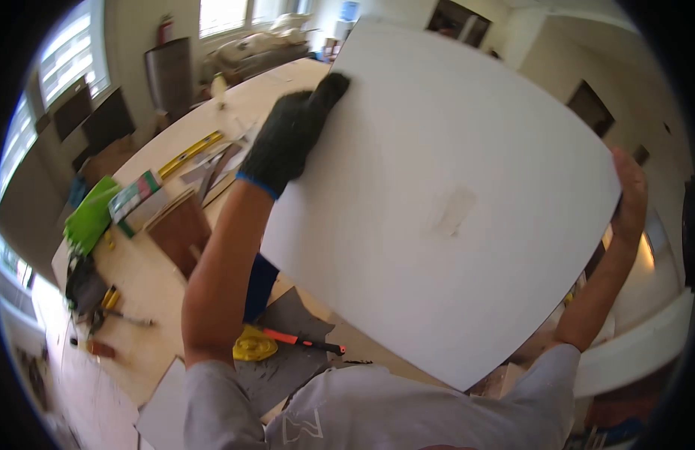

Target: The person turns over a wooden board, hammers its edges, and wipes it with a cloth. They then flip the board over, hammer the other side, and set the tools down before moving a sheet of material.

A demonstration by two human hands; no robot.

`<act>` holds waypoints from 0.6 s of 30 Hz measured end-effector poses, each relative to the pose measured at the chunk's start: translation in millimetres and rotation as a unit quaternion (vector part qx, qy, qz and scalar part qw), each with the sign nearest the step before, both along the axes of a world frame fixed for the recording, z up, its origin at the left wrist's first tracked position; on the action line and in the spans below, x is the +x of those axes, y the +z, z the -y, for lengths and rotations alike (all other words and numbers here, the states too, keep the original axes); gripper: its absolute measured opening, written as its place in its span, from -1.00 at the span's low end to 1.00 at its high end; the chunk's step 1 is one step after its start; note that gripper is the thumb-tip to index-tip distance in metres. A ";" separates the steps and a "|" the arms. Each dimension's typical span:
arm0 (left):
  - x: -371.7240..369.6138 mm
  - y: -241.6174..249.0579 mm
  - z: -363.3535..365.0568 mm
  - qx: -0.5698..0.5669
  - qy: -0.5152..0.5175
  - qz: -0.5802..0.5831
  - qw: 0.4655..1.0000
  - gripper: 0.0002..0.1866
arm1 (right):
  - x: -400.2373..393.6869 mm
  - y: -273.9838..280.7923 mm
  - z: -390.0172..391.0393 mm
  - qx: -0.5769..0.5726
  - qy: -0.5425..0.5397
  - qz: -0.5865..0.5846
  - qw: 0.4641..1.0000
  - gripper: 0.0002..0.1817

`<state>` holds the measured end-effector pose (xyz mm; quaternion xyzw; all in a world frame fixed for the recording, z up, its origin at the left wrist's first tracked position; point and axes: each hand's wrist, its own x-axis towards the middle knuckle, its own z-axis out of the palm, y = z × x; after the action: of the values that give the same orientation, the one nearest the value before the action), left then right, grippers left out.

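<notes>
A large white panel (407, 165) is held up tilted in front of my chest, with a beige smudge near its middle. My left hand (287, 139), in a dark glove with a blue cuff, grips the panel's left edge, thumb on the white face. On the opposite edge my bare right hand (628, 195) holds the panel; its fingers are partly hidden behind it. Below the panel, a red-and-black handled tool (298, 341) and a yellow object (254, 343) lie on a grey sheet (287, 367).
On the wooden table (152, 277) lie a yellow spirit level (190, 154), a green-and-white box (137, 199), a lime green cloth (92, 214) and a brown wooden piece (180, 232). A small bottle (219, 90) stands farther back. Dark panels (107, 120) lean by the windows.
</notes>
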<state>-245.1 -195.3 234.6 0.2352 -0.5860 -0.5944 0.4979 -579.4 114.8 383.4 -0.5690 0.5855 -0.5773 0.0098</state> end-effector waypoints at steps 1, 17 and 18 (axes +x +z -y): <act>10.8 11.5 3.9 -0.024 0.021 -0.025 0.999 -0.44 | 0.2 3.7 7.3 -0.049 -0.032 0.001 0.998 -0.74; 325.9 -9.5 1.4 -0.153 0.425 -0.171 0.875 -0.51 | 261.7 -158.2 236.5 -0.298 0.139 -0.397 0.857 -0.62; 333.1 -30.6 3.1 -0.134 0.438 -0.175 0.872 -0.52 | 269.1 -175.1 246.0 -0.321 0.140 -0.420 0.837 -0.61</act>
<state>87.9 -198.4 204.0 0.2906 -0.4003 -0.2629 0.8284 -310.4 -131.2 208.4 -0.8039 0.2299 -0.4307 -0.3396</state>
